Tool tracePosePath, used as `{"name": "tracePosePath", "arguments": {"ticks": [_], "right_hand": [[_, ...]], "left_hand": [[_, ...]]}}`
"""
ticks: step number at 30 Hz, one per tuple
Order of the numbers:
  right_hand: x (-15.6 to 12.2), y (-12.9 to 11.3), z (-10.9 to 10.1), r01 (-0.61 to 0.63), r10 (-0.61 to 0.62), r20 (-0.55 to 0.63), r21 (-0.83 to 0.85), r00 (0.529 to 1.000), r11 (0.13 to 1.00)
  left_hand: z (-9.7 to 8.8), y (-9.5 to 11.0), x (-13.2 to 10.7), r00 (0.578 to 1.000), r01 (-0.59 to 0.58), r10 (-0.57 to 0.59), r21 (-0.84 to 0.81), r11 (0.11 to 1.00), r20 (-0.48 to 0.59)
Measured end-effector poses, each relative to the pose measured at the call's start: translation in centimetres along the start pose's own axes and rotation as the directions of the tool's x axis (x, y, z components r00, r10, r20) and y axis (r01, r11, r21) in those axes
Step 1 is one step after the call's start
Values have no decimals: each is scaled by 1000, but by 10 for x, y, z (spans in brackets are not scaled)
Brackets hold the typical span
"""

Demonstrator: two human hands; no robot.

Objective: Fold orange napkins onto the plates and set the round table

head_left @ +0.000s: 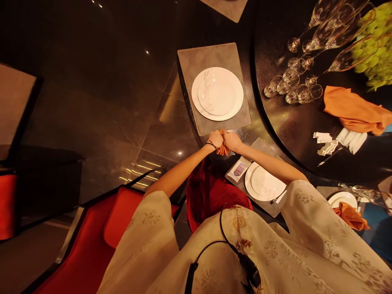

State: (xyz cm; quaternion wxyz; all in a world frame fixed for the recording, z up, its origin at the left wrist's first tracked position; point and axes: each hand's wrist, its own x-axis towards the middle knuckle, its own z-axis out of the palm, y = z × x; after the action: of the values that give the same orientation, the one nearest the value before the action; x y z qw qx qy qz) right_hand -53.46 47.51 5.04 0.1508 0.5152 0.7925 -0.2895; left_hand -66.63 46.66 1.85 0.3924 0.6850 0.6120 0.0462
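Note:
Both hands meet over the table edge, closed on a pleated orange cloth napkin (223, 149). My left hand (216, 139) grips it from the left side, a dark band round its wrist. My right hand (232, 141) presses against the left one and grips the napkin from the right. Folds of the cloth fan out below the fists; the rest is hidden in the fingers. Just beyond the hands lies a grey placemat (199, 124) bearing stacked white plates (219, 92).
At right, a raised round turntable (275, 118) carries several glasses (303, 92), loose orange napkins (355, 108), white packets (352, 139) and green foliage (373, 49). Another setting with plates (266, 181) and a packet (239, 169) lies under my right forearm. Red chairs (82, 241) stand at left.

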Motion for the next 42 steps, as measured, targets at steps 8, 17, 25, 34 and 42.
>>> {"name": "tracePosePath", "arguments": {"ticks": [8,17,25,34,42], "right_hand": [[-22,-12,-27,-127,124,35,83,992,988],[-25,-9,-27,-143,153,-34,192,988,971],[-38,11,2,244,-49,-292,682,955,690],[-18,49,-8,233,155,-394,769,906,596],[-35,33,-3,37,179,-19,995,984,-94]], "left_hand": [[-40,50,-27,958,273,-275,41,961,79],[-48,56,-26,933,354,-347,-73,932,90],[-65,58,-48,936,283,-287,-47,958,-206],[-53,40,-72,982,-182,188,237,954,-3],[-81,17,-72,848,-521,519,353,777,110]]}}
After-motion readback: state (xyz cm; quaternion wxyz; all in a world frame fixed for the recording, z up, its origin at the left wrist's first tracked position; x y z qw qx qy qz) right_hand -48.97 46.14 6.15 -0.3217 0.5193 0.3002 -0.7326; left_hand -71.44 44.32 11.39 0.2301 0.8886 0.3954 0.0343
